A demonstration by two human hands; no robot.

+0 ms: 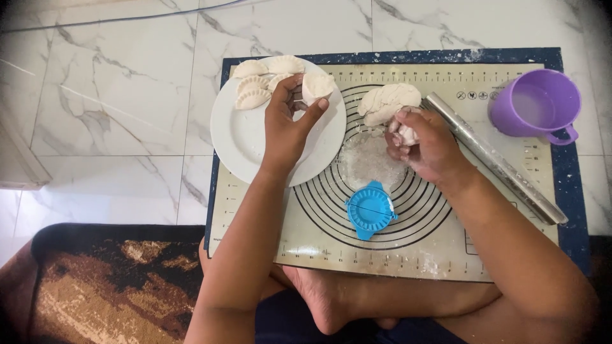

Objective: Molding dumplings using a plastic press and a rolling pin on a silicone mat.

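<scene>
Head view: my left hand (288,121) pinches a folded dumpling (317,86) by its edge, held low over the plate (239,143) at about 12 o'clock, next to the row of finished ones (254,85) at 11, so soft pieces lie flat and apart. My right hand (424,141) is curled around a small dough bit (405,132), kept close to the main dough lump (387,102). A floured patch (366,159) marks mat (306,245) centre; the blue hinged press (370,209) lies shut at 6. A smooth metal roller (494,159) lies diagonal at 3, a purple cup (535,105) at 2. Dough looks matte and pliable, crimped edges ridged.
</scene>
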